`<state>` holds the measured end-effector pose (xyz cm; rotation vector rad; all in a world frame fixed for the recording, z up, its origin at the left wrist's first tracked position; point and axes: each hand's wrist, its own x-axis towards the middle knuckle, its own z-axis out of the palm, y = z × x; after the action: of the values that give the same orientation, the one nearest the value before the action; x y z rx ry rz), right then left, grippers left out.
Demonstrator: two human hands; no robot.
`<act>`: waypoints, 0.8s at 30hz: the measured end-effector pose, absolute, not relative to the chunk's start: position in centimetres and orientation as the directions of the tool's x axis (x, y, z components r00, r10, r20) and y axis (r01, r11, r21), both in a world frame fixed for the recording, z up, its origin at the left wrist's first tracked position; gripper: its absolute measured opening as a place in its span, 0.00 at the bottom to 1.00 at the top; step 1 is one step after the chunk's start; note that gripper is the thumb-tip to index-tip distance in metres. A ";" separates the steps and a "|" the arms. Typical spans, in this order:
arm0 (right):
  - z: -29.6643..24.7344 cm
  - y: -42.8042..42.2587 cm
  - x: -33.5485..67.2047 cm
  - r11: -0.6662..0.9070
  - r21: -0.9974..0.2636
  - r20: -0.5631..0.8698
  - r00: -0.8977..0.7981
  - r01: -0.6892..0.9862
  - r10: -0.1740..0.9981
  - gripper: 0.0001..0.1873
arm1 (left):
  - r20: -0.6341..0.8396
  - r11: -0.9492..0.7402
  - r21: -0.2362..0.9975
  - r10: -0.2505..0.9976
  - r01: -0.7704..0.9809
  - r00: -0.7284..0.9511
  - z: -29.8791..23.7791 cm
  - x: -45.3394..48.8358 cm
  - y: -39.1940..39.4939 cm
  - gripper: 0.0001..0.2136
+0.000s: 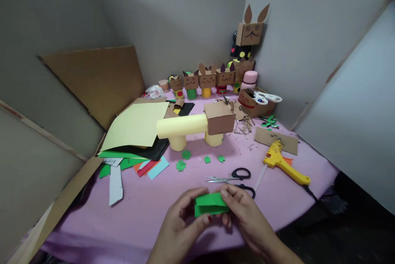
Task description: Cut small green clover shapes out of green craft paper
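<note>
A folded piece of green paper is held between both hands above the near edge of the table. My left hand pinches its left end, thumb below and fingers above. My right hand grips the right end with thumb and fingers. Just beyond lie black-handled scissors, blades pointing left and slightly apart. Farther off are a green clover cutout and several small green pieces. Behind them stands a pale-yellow paper-tube figure with a brown cardboard box head.
A yellow hot glue gun rests on cardboard at right. Colored paper sheets are stacked at left, beside a white strip. Several box-headed animal figures line the back. A cardboard box holds white-handled scissors. Pink cloth covers the table.
</note>
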<state>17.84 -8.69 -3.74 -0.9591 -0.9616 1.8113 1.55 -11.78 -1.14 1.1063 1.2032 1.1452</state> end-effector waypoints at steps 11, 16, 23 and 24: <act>-4.1 -9.4 18.0 -0.345 -0.897 -0.244 -0.339 -0.278 0.908 0.21 | -0.196 0.182 0.974 0.976 -0.135 -0.100 -1.1 2.7 -11.8 0.15; -3.9 -9.3 17.9 -0.320 -0.911 -0.239 -0.301 -0.260 0.923 0.21 | -0.277 0.281 0.877 0.959 -0.389 0.068 -1.7 3.0 -11.8 0.17; -3.5 -9.5 17.3 -0.321 -0.907 -0.227 -0.325 -0.273 0.918 0.21 | -0.271 0.285 0.860 0.958 -0.423 0.096 -3.2 3.9 -11.8 0.12; -3.4 -9.6 17.3 -0.317 -0.906 -0.220 -0.328 -0.280 0.919 0.21 | -0.264 0.269 0.878 0.962 -0.395 0.068 -3.1 4.0 -11.8 0.13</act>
<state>17.27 -9.55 -3.43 -0.9914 -1.0090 1.7731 4.03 -11.83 -3.08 0.7161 1.0141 1.1667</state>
